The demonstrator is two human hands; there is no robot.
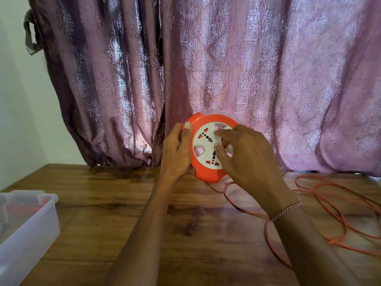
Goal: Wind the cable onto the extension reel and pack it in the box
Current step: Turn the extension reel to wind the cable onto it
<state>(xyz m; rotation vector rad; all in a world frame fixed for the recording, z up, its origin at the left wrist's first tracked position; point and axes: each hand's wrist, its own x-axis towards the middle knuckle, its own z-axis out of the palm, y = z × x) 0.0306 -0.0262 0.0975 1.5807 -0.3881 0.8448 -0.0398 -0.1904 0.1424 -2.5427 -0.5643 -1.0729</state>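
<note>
The round orange extension reel (208, 172) with a white socket face stands tilted on edge above the wooden table, near the curtain. My left hand (178, 150) grips its left rim, thumb over the front edge. My right hand (247, 155) lies across the white face, fingers spread and pressing on it, a little blurred. The thin orange cable (338, 215) runs out from under the reel and lies in loose loops over the right side of the table, passing under my right wrist.
A clear plastic box (26, 228) with some reddish contents sits at the table's left edge. A purple patterned curtain (206, 69) hangs right behind the reel. The wooden table (185, 234) stretches toward me.
</note>
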